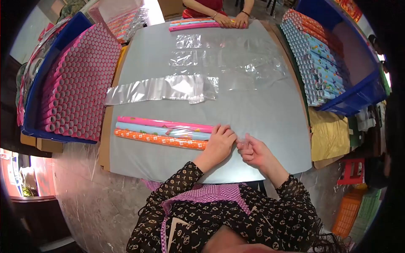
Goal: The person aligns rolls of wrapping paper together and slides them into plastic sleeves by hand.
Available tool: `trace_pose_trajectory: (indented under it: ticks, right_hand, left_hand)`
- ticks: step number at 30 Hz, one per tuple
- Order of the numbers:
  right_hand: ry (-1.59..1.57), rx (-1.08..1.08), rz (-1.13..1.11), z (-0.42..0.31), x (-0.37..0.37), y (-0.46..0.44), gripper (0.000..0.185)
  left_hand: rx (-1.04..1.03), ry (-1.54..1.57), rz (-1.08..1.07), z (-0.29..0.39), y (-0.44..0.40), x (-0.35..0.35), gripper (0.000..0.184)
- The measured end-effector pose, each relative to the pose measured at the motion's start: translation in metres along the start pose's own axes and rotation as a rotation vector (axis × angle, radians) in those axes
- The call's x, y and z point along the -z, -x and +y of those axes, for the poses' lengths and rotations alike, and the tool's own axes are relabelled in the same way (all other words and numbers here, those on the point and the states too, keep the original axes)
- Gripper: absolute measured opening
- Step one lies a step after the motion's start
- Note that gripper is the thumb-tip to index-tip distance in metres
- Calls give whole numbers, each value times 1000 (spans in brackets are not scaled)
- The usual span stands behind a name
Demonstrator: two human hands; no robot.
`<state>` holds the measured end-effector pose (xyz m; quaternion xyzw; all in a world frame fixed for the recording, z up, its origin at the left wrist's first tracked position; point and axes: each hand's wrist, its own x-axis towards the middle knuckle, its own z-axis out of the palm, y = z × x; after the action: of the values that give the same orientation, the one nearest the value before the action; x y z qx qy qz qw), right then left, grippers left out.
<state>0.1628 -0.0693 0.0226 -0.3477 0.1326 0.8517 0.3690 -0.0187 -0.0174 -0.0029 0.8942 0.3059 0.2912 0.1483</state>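
Three rolls lie side by side on the grey table: a pink roll (168,124), a light blue roll (160,131) and an orange patterned roll (158,139), with shiny clear film around them. My left hand (221,142) rests over their right ends, its fingers bent and pressed on them. Just to the right, my right hand (254,152) pinches a bit of clear film (242,141) with curled fingers, close to my left fingertips. Farther up the table lie clear plastic sleeves (253,69) and a whitish film strip (156,89).
Pink rolls fill a blue crate (27,114) at the left. Another blue crate (358,95) with blue and orange rolls stands at the right. Across the table (202,114), a co-worker's hands (232,20) touch similar rolls (196,25). Gold wrapping (330,134) lies at right.
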Motion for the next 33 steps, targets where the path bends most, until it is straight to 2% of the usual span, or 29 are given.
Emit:
trace_pose_trajectory:
  ticks: [2, 3, 4, 6, 7, 9, 10, 11, 13, 17, 20, 22, 26, 29, 31, 32, 33]
  right_hand:
    - [374, 472, 34, 14, -13, 8, 20]
    - [384, 463, 31, 19, -7, 6, 20]
    - [757, 682, 99, 24, 3, 1, 21]
    - [1570, 1139, 184, 23, 4, 2, 35]
    - [1578, 1136, 173, 21, -1, 2, 35]
    - [1797, 1413, 62, 20, -13, -3, 36]
    - [1755, 1254, 152, 22, -8, -4, 33]
    - [1761, 1253, 141, 20, -6, -5, 33]
    - [1896, 1172, 251, 15, -4, -7, 27]
    - [1893, 1130, 258, 10, -4, -8, 20]
    - [1882, 1090, 255, 11, -9, -6, 21]
    - [1801, 1008, 322, 13, -7, -8, 20]
    - [1826, 1022, 336, 10, -6, -10, 21]
    - [1738, 946, 337, 6, -7, -14, 22]
    - [1664, 837, 364, 1, 1, -23, 23]
    - [1674, 832, 356, -2, 10, -31, 23]
    - [1558, 793, 332, -5, 21, -40, 23]
  left_hand:
    - [27, -6, -7, -2, 0, 0, 18]
    - [37, 32, -15, -2, 0, 1, 17]
    - [47, 70, -23, -2, 0, 1, 17]
    - [60, 80, -18, -2, 0, 0, 17]
    - [65, 95, -20, -2, 0, 0, 16]
    - [71, 110, -10, -1, 1, -1, 16]
    - [68, 129, -7, 0, 1, -1, 15]
    - [74, 124, 1, 0, 1, 0, 15]
    - [50, 103, -29, 0, 2, 1, 14]
    - [51, 108, -47, 0, 2, 0, 14]
    - [-3, 71, 35, -1, 3, -2, 16]
    - [41, 79, -48, 0, 3, -2, 15]
    - [52, 94, -73, 0, 3, 1, 16]
    - [60, 126, -57, -1, 2, 2, 17]
    - [34, 247, 93, -2, 0, 5, 19]
    - [43, 244, 100, -4, 0, 8, 19]
    - [44, 234, 161, -6, 2, 14, 21]
